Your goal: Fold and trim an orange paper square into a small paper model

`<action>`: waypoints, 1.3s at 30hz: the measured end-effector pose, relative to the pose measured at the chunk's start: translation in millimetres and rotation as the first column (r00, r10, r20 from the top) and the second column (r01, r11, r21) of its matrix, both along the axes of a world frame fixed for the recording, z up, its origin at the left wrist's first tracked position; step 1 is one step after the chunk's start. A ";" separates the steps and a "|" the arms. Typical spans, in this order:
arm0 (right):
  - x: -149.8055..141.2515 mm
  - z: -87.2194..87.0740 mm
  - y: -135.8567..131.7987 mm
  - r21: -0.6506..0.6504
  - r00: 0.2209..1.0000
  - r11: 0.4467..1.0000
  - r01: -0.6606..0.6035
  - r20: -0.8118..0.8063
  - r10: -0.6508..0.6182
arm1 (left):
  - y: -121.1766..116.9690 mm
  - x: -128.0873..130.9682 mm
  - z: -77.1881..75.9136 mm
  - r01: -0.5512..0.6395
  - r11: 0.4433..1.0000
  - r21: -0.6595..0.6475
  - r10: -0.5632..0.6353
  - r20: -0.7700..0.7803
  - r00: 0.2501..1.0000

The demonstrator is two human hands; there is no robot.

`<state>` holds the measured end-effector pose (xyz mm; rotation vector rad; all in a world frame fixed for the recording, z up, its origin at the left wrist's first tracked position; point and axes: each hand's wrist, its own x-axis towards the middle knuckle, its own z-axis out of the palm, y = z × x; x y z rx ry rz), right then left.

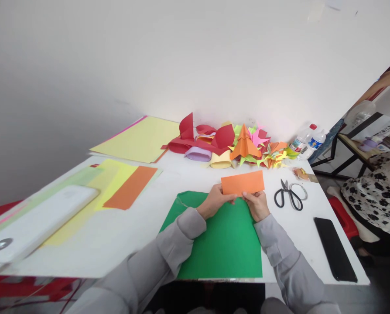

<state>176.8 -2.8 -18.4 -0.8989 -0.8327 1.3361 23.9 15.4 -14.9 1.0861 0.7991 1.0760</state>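
Note:
An orange rectangle of paper (243, 182) is held up between my two hands, above the far edge of a green sheet (221, 244) on the table. My left hand (217, 200) pinches its lower left part. At the lower right, my right hand (256, 204) grips it with the thumb on the near face. The fingers behind the paper are partly hidden. Black-handled scissors (290, 196) lie to the right of my right hand, with a ring-shaped item (299, 191) beside them.
Folded paper shapes, among them an orange paper plane (245, 146), crowd the wall side. Two bottles (308, 142) stand at the back right. A black phone (335, 248) lies near the right edge. Left are coloured sheets (132, 187) and a long white device (41, 222). A person sits at right.

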 end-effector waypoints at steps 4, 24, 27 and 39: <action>-4.8 -5.4 -3.1 0.060 0.994 0.997 -0.046 0.101 0.040 | -1.2 1.8 1.1 -0.012 1.000 0.012 0.012 0.008 1.000; 8.2 -0.9 2.8 -0.072 0.987 0.993 -0.093 -0.136 0.083 | 1.1 -4.6 5.0 0.032 0.999 0.007 -0.032 -0.018 0.999; 22.8 -0.3 10.7 -0.080 0.978 0.996 -0.039 -0.206 0.022 | 8.1 -9.9 -1.4 -0.022 1.000 -0.017 0.022 0.019 1.000; -0.5 -3.0 -0.1 0.008 0.993 0.993 -0.114 -0.019 0.114 | 1.4 -4.0 2.2 0.073 0.997 0.023 -0.072 -0.042 0.997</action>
